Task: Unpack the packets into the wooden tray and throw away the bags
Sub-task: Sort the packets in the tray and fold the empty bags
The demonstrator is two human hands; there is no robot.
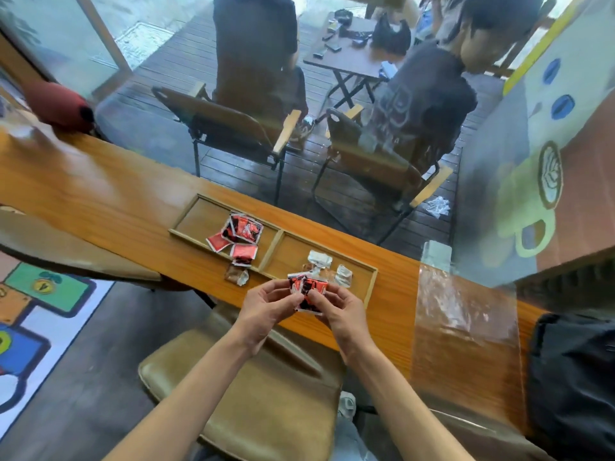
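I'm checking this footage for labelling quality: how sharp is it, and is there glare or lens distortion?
Head view: the hands, left and right, and the red packet are soft, print unreadable; wide-angle bend curves the wooden counter; glare on the clear plastic bag and on the window glass.

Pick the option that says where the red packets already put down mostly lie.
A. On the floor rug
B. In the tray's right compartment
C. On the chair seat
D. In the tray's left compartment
D: the red packets pile up in the left compartment of the wooden tray.
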